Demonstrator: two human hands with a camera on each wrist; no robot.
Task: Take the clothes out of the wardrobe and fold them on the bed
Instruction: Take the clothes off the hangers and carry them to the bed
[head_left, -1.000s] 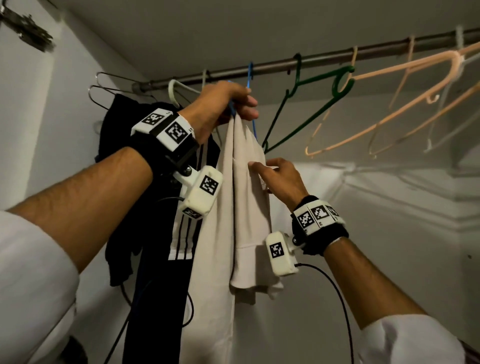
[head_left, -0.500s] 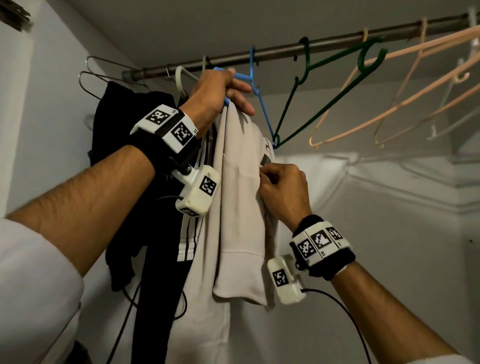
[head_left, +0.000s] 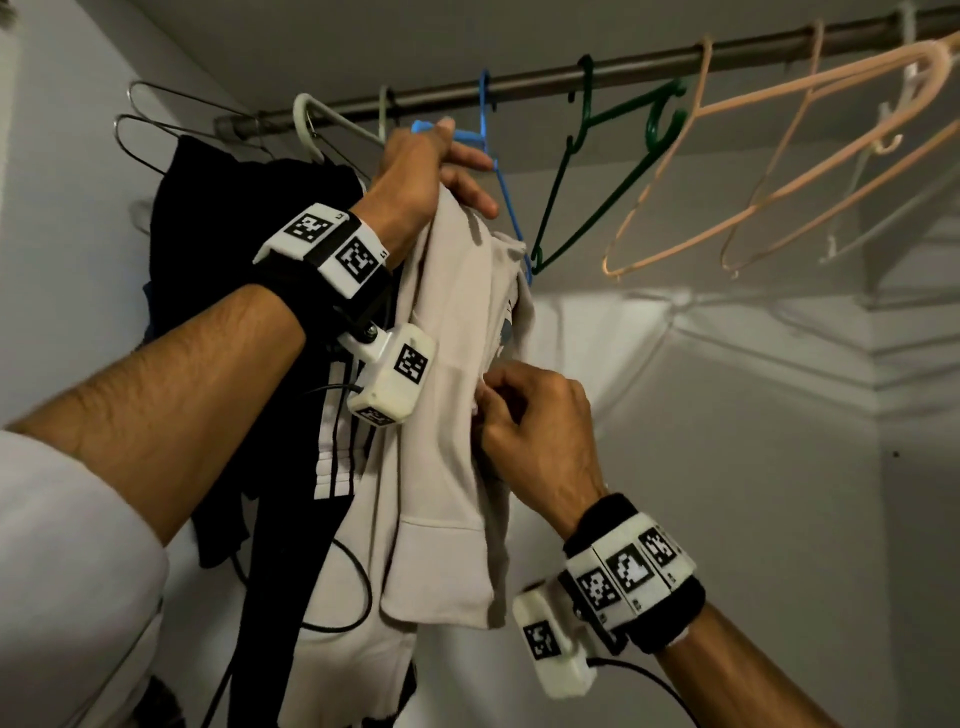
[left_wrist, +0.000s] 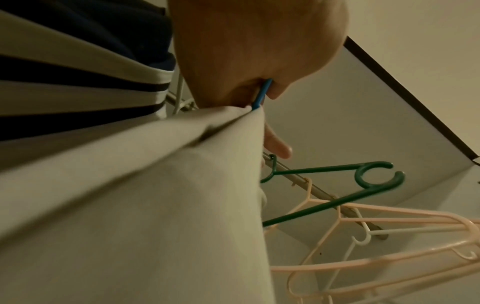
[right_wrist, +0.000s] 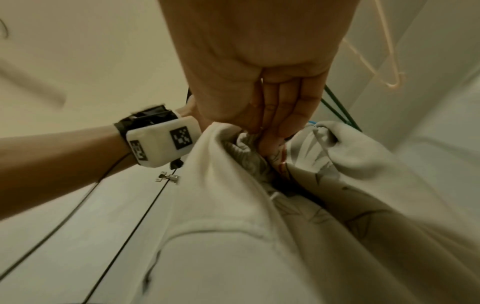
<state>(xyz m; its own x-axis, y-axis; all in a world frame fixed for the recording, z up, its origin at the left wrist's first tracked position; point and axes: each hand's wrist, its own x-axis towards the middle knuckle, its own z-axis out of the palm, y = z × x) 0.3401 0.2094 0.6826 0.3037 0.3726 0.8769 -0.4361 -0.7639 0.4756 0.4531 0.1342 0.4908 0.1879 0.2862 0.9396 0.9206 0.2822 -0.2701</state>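
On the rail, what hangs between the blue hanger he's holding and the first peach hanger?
In the head view, only the green hanger hangs between the blue hanger and the peach hanger on the rail. It carries nothing.

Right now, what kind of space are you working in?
Most likely inside a wardrobe: a metal rail carries empty hangers, with a beige garment and dark clothes hanging between plain walls.

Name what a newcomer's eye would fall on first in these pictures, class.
First, the cream garment hanging mid-frame from a blue hanger: the left hand grips the hanger at its top, while the right hand pinches the cloth lower down. To the right, empty pink hangers dangle from the rail.
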